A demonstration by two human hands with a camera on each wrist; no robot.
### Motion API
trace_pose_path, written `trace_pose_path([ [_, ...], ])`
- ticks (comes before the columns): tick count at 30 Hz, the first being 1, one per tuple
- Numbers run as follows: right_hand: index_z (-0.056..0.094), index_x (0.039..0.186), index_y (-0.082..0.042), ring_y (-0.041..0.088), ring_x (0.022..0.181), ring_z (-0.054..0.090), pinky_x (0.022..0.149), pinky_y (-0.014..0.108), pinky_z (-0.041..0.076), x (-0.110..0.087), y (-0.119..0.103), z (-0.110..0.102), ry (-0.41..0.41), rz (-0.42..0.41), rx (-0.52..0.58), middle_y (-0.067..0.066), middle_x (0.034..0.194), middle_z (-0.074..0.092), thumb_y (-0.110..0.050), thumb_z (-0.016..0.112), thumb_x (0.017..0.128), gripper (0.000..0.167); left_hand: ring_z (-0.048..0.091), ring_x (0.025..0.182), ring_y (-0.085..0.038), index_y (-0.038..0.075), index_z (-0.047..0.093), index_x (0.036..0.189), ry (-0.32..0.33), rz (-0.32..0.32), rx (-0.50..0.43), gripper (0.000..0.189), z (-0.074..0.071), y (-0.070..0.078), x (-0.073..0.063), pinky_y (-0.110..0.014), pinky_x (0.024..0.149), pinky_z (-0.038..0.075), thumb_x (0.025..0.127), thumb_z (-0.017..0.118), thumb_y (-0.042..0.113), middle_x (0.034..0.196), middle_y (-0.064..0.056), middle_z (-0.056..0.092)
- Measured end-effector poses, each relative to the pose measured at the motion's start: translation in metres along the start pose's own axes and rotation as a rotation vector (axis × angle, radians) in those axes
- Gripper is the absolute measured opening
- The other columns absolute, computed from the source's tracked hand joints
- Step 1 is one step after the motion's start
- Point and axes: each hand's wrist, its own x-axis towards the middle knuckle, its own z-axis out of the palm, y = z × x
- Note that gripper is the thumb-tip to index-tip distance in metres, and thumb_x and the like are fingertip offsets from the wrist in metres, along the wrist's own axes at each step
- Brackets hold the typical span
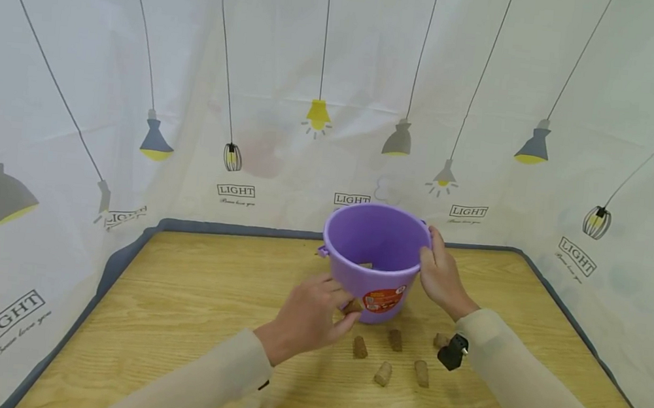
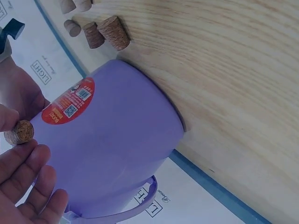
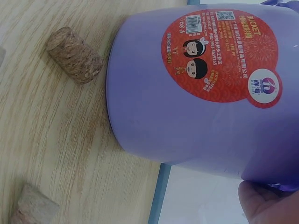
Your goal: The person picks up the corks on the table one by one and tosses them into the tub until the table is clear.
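Observation:
A purple bucket point(image 1: 375, 281) with a red label stands on the wooden table, a little tilted. My right hand point(image 1: 444, 274) grips its rim on the right side. Between thumb and fingers, my left hand point(image 1: 310, 314) pinches a cork point(image 2: 21, 132) in front of the bucket's left side, below the rim. Several more corks lie on the table close to the bucket, among them a dark cork point(image 3: 74, 55) beside its base and a paler cork point(image 1: 383, 374) nearer to me. A small tan piece point(image 1: 365, 265) shows inside the bucket; its kind is hard to make out.
The table point(image 1: 175, 307) has a light wood surface. A white cloth point(image 1: 284, 160) printed with hanging lamps encloses its back and sides, with a blue edge along the tabletop. The bucket's purple handle point(image 2: 140, 210) hangs at its far side. A black device point(image 1: 452, 352) is on my right wrist.

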Motion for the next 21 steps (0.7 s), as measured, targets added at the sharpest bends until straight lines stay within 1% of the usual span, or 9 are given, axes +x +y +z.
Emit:
trace_pose_path([
  [9,0.006,0.164,-0.002,0.043,0.151,0.025,0.123,0.057,0.021,0.000,0.000,0.000,-0.005,0.003,0.003,0.025,0.165,0.023,-0.024,0.027,0.109,0.063,0.061,0.083,-0.013,0.017,0.070,0.081,0.053,0.016,0.008,0.013,-0.004,0.000,0.011,-0.026,0.071,0.052,0.083,0.081,0.023,0.086,0.005,0.071],
  [13,0.006,0.164,-0.003,0.042,0.151,0.025,0.123,0.058,0.021,-0.001,0.000,0.000,-0.006,0.004,0.001,0.025,0.165,0.024,-0.024,0.027,0.109,0.063,0.062,0.087,-0.015,0.017,0.070,0.080,0.082,0.022,0.032,0.013,-0.005,-0.001,0.016,-0.028,0.076,0.053,0.083,0.080,0.025,0.086,0.006,0.071],
  [18,0.007,0.165,-0.003,0.042,0.151,0.025,0.122,0.058,0.021,-0.001,0.000,-0.001,-0.006,0.000,0.000,0.024,0.165,0.024,-0.024,0.026,0.109,0.063,0.065,0.089,-0.015,0.017,0.071,0.081,0.106,0.020,0.035,0.011,-0.007,-0.003,0.023,-0.029,0.083,0.055,0.085,0.078,0.024,0.088,0.005,0.073],
  [21,0.007,0.164,-0.003,0.042,0.151,0.025,0.122,0.058,0.021,-0.001,0.000,-0.001,-0.006,-0.003,-0.002,0.025,0.165,0.024,-0.023,0.026,0.109,0.062,0.064,0.087,-0.014,0.016,0.070,0.080,0.113,0.020,0.030,0.011,-0.009,-0.004,0.028,-0.029,0.084,0.054,0.086,0.077,0.023,0.085,0.005,0.071],
])
